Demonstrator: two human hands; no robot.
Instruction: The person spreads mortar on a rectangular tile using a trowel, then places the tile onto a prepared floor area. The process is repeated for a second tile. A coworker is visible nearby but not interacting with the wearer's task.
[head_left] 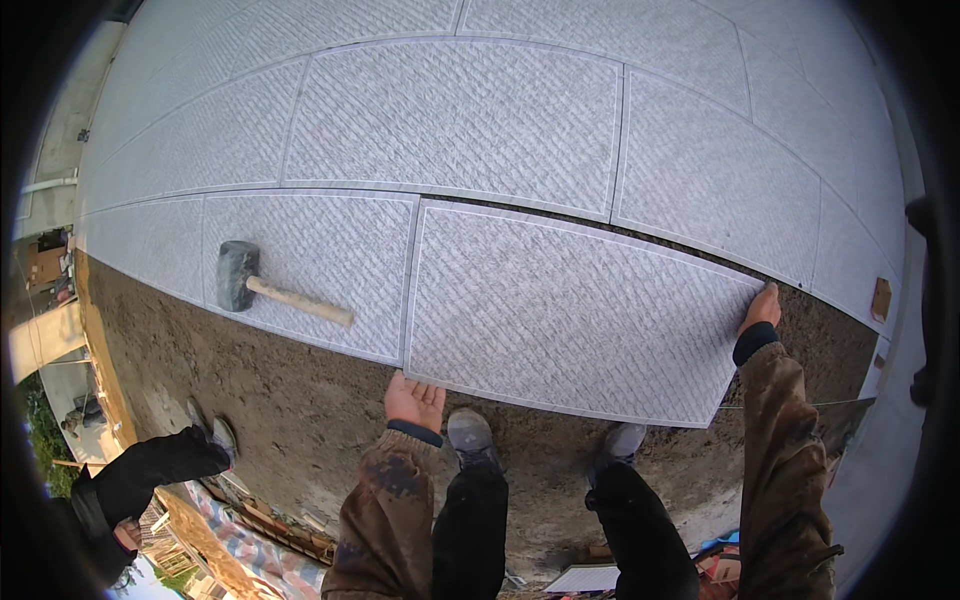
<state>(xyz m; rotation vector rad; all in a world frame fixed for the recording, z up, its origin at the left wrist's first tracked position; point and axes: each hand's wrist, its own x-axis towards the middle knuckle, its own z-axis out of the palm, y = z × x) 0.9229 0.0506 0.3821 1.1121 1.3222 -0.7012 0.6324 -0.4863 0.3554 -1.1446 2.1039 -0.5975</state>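
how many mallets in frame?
1. The rubber mallet with a wooden handle lies on the laid paving slab, left of the slab that the left hand and right hand hold. None other visible.

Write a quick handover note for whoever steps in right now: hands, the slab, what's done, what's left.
Left hand: gripping the near-left corner of the grey paving slab.
Right hand: on the slab's right corner.
Slab: lies over the sand bed, a dark gap showing along its far edge.
Mallet: lying on the laid slab to the left, untouched.
Done: rows beyond and left neighbour laid.
Left: close the gap, seat this slab; bare sand remains nearer.
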